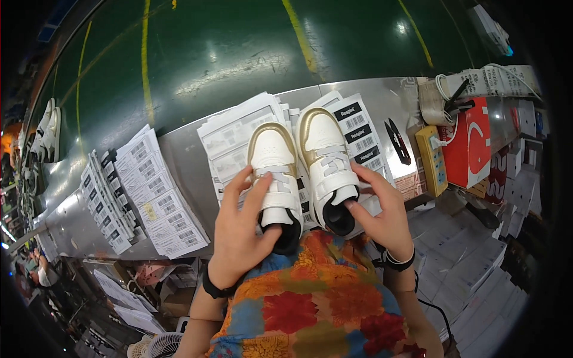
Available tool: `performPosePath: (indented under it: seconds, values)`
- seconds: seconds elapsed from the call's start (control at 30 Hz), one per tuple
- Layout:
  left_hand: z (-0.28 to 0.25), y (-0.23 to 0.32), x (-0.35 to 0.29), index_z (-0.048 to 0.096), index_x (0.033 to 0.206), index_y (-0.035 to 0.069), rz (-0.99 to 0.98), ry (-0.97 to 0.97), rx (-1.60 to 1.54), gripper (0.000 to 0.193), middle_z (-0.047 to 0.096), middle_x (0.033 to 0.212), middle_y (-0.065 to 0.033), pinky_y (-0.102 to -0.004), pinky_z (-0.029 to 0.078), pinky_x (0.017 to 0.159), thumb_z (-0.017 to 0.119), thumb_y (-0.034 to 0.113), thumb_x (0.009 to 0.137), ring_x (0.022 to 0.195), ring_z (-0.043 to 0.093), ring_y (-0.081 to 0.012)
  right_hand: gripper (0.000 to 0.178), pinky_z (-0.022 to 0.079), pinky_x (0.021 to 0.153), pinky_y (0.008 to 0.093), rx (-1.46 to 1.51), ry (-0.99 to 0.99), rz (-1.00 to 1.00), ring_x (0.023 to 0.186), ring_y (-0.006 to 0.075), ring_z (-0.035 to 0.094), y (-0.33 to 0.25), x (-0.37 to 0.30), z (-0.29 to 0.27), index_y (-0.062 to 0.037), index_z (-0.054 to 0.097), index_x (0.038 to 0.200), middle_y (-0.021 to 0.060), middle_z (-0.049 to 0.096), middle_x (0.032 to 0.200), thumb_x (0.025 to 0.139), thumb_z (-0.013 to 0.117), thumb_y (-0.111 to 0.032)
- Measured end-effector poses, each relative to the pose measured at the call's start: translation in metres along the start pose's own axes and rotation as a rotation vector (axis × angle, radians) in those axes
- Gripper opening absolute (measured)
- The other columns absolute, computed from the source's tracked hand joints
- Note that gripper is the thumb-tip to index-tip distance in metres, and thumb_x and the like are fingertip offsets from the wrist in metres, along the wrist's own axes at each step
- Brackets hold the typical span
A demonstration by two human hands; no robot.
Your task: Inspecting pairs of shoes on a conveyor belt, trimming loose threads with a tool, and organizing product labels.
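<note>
Two small white sneakers with gold trim sit side by side at the near edge of a steel workbench (191,161), toes pointing away from the worker, whose bright floral garment (310,298) fills the foreground. The left hand (239,230) wraps the heel and strap of the left sneaker (273,161), fingers curled around its side; the right hand (382,212) cups the right sneaker (327,155), thumb at the dark opening and fingers spread along its outer flank. Both shoes rest on a stack of printed label sheets (233,134). Straps on both appear closed and the pair looks evenly lined up, suggesting the handling is well along, though neither shoe has been released. More label sheets (158,197) fan out to the left. Farther right lie black thread snips (399,140), a yellow power strip (434,158) and a red box (471,143). Beyond the bench stretches a green floor (239,42) with yellow lines; another white pair (48,131) stands at far left.
</note>
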State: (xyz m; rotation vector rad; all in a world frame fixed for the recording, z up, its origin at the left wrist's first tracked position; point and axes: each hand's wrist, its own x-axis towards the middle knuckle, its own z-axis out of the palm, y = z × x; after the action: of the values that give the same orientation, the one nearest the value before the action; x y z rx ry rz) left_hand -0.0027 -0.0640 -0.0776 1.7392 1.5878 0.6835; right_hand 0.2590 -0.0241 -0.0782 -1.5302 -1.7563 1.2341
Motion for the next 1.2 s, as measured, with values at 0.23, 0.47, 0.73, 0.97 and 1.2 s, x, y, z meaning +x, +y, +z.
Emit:
performPosePath:
  seconds: [0.23,0.47,0.73,0.97,1.2]
  values:
    - [0.003,-0.019,0.008,0.064,0.11,0.005,0.475,0.166,0.178,0.05,0.058,0.123,-0.0164,-0.0418,0.053,0.08,0.08,0.008,0.063,0.103,0.061,-0.0352,0.039,0.052,0.092,0.0447,-0.296,0.042,-0.704,0.109,0.0329,0.063,0.016,0.021,0.006,-0.0031,0.065,0.106,0.0136,0.065,0.117,0.071,0.08,-0.011]
    - [-0.034,0.024,0.044,0.07,0.091,0.002,0.445,0.086,0.255,0.032,0.069,0.089,-0.0121,-0.0331,0.052,0.062,0.081,0.009,0.062,0.076,0.067,-0.0267,0.025,0.055,0.077,0.0405,-0.316,-0.023,-0.742,0.083,0.0311,0.066,-0.024,0.054,-0.011,-0.0004,0.066,0.095,0.015,0.068,0.094,0.072,0.075,-0.006]
    - [-0.049,0.038,0.108,0.071,0.079,-0.004,0.092,-0.052,-0.254,0.011,0.066,0.072,-0.0071,-0.0228,0.041,0.06,0.076,0.004,0.074,0.064,0.058,-0.0116,0.007,0.045,0.063,0.0233,0.132,-0.306,-0.236,0.069,0.0076,0.057,-0.056,0.117,-0.028,0.0052,0.066,0.083,0.0025,0.065,0.074,0.08,0.069,0.0]
    - [-0.05,0.026,0.121,0.075,0.081,-0.001,-0.285,-0.063,-0.72,0.012,0.07,0.072,-0.0038,-0.0198,0.045,0.062,0.079,0.009,0.079,0.068,0.061,-0.0065,0.013,0.045,0.063,0.0205,0.373,-0.381,-0.001,0.07,0.0057,0.057,-0.045,0.149,-0.026,0.0043,0.071,0.089,0.0015,0.066,0.077,0.086,0.073,-0.008]
    - [-0.049,0.014,0.13,0.074,0.081,-0.002,-0.341,-0.107,-0.841,0.016,0.071,0.074,-0.0036,-0.0193,0.045,0.064,0.079,0.014,0.08,0.068,0.062,-0.0067,0.014,0.046,0.064,0.0207,0.388,-0.374,-0.001,0.073,0.0051,0.059,-0.041,0.153,-0.023,0.0026,0.071,0.089,0.0004,0.067,0.079,0.087,0.073,-0.011]
